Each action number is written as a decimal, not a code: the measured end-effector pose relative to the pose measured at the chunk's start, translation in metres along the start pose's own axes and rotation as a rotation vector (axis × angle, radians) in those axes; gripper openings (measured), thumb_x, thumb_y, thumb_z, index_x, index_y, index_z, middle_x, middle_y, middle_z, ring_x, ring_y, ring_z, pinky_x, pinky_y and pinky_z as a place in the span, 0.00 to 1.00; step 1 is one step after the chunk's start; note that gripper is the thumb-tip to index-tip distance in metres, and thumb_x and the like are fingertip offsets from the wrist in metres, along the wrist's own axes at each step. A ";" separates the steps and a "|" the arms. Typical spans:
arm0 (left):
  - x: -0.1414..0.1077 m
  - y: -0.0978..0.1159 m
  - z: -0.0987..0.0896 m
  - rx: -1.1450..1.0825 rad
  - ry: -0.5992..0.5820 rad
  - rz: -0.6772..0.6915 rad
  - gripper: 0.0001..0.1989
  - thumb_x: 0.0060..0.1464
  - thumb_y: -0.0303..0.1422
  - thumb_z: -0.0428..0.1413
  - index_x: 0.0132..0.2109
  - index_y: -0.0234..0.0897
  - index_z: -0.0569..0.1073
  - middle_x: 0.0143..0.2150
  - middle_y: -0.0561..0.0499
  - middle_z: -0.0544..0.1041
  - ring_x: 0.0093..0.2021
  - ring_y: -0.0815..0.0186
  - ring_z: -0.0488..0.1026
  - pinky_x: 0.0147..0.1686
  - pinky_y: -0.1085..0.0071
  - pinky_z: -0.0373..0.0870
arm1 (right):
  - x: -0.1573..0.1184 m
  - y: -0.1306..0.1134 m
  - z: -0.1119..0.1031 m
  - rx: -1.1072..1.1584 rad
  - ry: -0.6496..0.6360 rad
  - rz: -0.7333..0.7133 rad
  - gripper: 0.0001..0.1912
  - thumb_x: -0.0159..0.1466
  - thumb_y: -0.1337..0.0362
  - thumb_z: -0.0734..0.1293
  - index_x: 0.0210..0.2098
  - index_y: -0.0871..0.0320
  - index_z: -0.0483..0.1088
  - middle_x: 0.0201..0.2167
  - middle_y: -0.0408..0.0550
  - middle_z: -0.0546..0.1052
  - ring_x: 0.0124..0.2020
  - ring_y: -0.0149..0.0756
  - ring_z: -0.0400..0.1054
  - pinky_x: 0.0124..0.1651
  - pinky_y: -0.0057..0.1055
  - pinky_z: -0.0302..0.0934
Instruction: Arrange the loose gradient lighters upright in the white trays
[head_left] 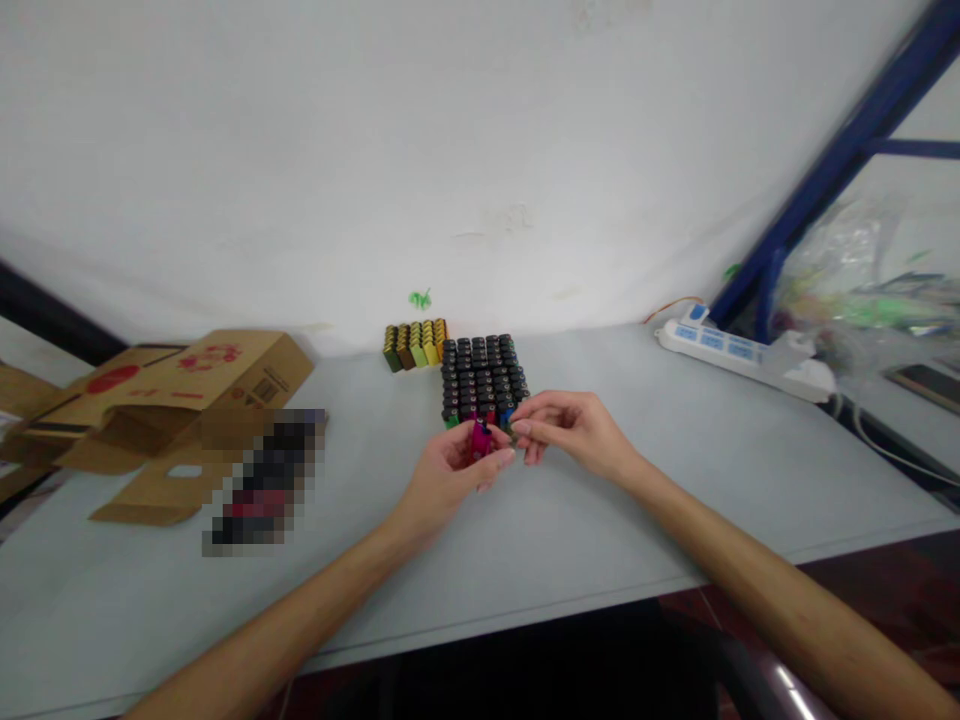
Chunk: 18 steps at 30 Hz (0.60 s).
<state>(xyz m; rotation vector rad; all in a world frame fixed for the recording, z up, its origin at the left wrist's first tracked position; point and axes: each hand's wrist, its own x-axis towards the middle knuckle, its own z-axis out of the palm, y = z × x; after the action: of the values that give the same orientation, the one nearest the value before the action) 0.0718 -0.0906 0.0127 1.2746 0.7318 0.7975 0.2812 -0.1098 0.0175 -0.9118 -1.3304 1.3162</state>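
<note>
A small magenta object point(480, 441) with a dark top is gripped between the fingers and thumb of my left hand point(450, 468). Close on its right, my right hand point(566, 428) has thumb and fingertips pinched together; whatever is between them is too small to make out. Just beyond both hands stands a dense block of black-topped pieces point(480, 370) in rows, with green, magenta, red and blue bodies showing along the near edge. Against its left back corner is a smaller group of yellow, green and brown pieces point(416, 343), standing near the wall.
An open cardboard box point(217, 375) lies at the left of the grey table point(600, 570), beside a pixelated dark item point(266, 480). A white power strip point(742, 355) with cables lies at the back right. Clear plastic bags point(847, 260) are beyond the blue frame point(832, 160).
</note>
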 end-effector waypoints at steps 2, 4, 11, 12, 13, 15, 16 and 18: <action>0.001 -0.001 0.000 -0.001 0.020 0.006 0.18 0.52 0.42 0.71 0.42 0.33 0.78 0.30 0.55 0.73 0.25 0.74 0.62 0.26 0.74 0.58 | 0.000 0.002 0.004 0.001 0.011 -0.007 0.18 0.60 0.52 0.79 0.39 0.61 0.79 0.24 0.45 0.82 0.21 0.31 0.75 0.26 0.28 0.72; 0.002 -0.002 -0.002 0.006 0.035 0.009 0.17 0.53 0.43 0.70 0.40 0.33 0.79 0.26 0.56 0.71 0.24 0.74 0.61 0.26 0.74 0.57 | 0.000 0.004 0.007 -0.020 0.011 -0.012 0.18 0.61 0.52 0.78 0.39 0.61 0.79 0.21 0.43 0.80 0.19 0.30 0.72 0.24 0.26 0.69; 0.003 -0.003 -0.004 0.052 0.055 0.009 0.18 0.52 0.44 0.70 0.38 0.33 0.79 0.25 0.57 0.70 0.24 0.73 0.60 0.25 0.74 0.57 | 0.000 0.009 0.014 0.040 0.000 -0.010 0.17 0.60 0.53 0.79 0.38 0.60 0.79 0.20 0.41 0.78 0.18 0.28 0.70 0.23 0.24 0.67; 0.003 -0.003 -0.004 0.061 0.055 0.011 0.18 0.52 0.44 0.70 0.38 0.33 0.79 0.25 0.56 0.70 0.24 0.73 0.60 0.25 0.74 0.57 | 0.001 0.009 0.014 0.052 -0.002 -0.002 0.17 0.60 0.53 0.79 0.38 0.60 0.79 0.20 0.41 0.78 0.18 0.28 0.70 0.22 0.24 0.67; 0.003 -0.003 -0.004 0.070 0.056 0.016 0.18 0.53 0.44 0.69 0.37 0.33 0.79 0.24 0.56 0.70 0.24 0.73 0.60 0.25 0.74 0.57 | 0.001 0.009 0.015 0.063 -0.007 0.010 0.17 0.59 0.53 0.79 0.38 0.60 0.79 0.20 0.41 0.78 0.18 0.28 0.70 0.22 0.24 0.67; 0.003 -0.003 -0.004 0.084 0.058 0.028 0.17 0.54 0.45 0.68 0.35 0.33 0.78 0.23 0.56 0.68 0.24 0.73 0.60 0.25 0.74 0.57 | 0.002 0.009 0.016 0.083 -0.018 0.034 0.17 0.59 0.53 0.79 0.37 0.60 0.79 0.21 0.41 0.79 0.18 0.27 0.70 0.21 0.24 0.67; 0.003 -0.003 -0.004 0.086 0.061 0.032 0.18 0.54 0.45 0.68 0.34 0.33 0.78 0.23 0.57 0.68 0.24 0.73 0.60 0.25 0.74 0.57 | 0.002 0.010 0.016 0.088 -0.021 0.041 0.17 0.59 0.53 0.80 0.37 0.60 0.79 0.22 0.41 0.79 0.18 0.27 0.70 0.21 0.24 0.67; 0.002 -0.003 -0.003 0.090 0.066 0.032 0.18 0.55 0.45 0.68 0.34 0.33 0.78 0.23 0.56 0.68 0.24 0.73 0.60 0.25 0.74 0.57 | 0.002 0.011 0.015 0.082 -0.020 0.033 0.17 0.59 0.53 0.80 0.37 0.60 0.79 0.23 0.42 0.80 0.18 0.27 0.70 0.21 0.24 0.68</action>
<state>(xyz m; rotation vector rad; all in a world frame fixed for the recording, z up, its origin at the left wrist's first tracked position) 0.0704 -0.0871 0.0095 1.3482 0.8097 0.8439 0.2647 -0.1100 0.0090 -0.8689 -1.2721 1.3984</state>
